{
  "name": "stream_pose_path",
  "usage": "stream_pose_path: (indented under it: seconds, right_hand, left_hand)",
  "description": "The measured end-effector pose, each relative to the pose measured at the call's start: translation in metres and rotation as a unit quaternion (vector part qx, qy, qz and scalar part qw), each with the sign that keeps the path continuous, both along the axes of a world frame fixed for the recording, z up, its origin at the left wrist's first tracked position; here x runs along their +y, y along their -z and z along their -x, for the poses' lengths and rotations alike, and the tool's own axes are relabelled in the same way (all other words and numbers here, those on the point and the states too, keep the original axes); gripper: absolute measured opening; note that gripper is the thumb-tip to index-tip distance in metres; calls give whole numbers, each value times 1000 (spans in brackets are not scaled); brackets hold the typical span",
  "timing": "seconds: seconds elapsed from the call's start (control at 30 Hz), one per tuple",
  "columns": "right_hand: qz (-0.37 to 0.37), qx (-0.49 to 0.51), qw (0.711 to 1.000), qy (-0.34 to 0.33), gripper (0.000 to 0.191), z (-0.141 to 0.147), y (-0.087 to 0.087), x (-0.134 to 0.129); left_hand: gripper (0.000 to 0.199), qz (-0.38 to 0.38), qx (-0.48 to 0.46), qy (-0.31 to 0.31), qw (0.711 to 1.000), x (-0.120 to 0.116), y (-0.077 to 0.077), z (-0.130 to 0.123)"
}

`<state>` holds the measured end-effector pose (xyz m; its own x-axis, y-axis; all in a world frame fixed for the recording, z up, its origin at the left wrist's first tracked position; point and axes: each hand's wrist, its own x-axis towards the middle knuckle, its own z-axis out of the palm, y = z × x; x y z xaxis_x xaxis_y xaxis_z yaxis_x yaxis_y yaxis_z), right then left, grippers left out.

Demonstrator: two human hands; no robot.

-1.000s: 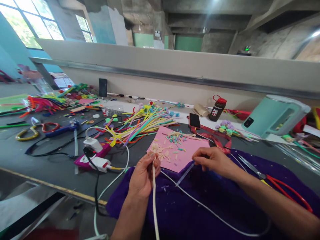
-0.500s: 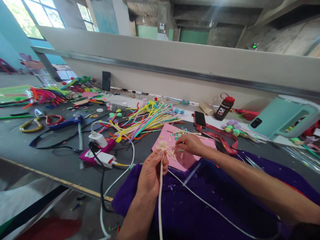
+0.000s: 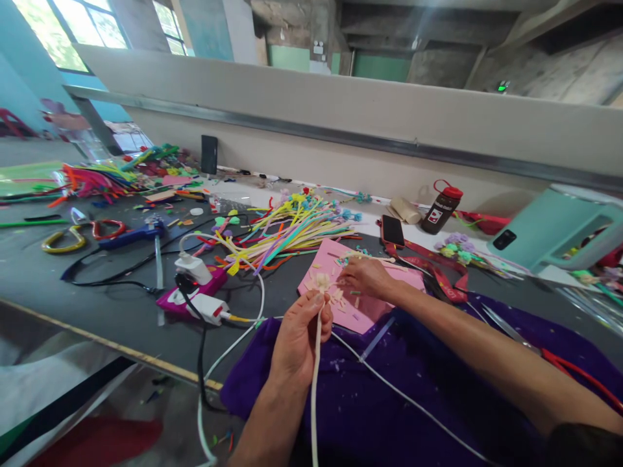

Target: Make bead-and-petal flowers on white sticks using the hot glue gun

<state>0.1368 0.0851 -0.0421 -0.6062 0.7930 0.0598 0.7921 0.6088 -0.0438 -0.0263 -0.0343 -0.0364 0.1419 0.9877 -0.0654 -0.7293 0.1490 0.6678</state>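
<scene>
Left hand pinches a cream stem

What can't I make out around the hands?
In the head view:
Right hand: whether it pinches anything, too small and blurred.
Cream stem within the left hand: hidden by that hand.
Stem's lower end: cut by the bottom edge.
Pink sheet under the right hand: covered.

Cream stem — pink sheet

No word can be read with certainty. The bottle bears a white label and pale lettering, the red strap faint letters, all too small or blurred; the green sign behind is illegible too.
</scene>
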Motion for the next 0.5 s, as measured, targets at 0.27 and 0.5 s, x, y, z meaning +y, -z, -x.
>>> stream_pose_path:
  seconds: [0.27,0.5]
  right_hand:
    - [10,55,998,5,26,3,-3,6]
    - [98,183,978,10,21,-7,-27,-12]
  left_hand:
    - [9,7,7,0,1000,0,-2,-1]
    - [13,24,25,4,999,-1,-5,-2]
